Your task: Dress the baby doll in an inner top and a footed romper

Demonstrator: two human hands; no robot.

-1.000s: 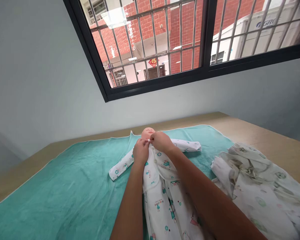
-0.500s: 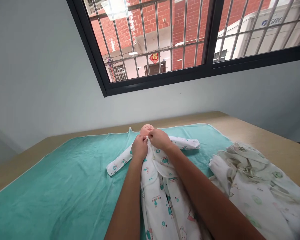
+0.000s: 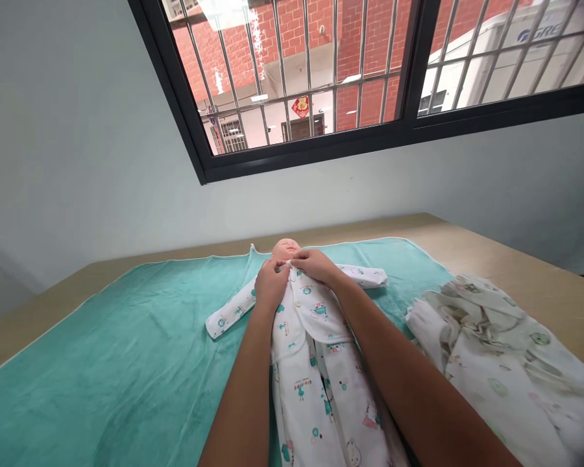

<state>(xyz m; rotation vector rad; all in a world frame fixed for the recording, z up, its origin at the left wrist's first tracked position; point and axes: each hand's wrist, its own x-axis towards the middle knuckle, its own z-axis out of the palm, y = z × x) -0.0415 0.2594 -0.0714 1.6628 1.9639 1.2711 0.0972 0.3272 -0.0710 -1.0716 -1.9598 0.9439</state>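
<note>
One wooden table (image 3: 506, 269) reaches across my view, and a turquoise blanket (image 3: 141, 350) covers much of it. At four o'clock I see crumpled white printed cloth (image 3: 506, 350); at six, the white printed outfit (image 3: 296, 363) lies on the blanket, sleeves (image 3: 231, 311) toward eight and three. My left hand (image 3: 271, 285) and right hand (image 3: 316, 264) pinch its neckline, fingertips close together, just below the doll's head (image 3: 286, 247) at the outfit's twelve o'clock.
</note>
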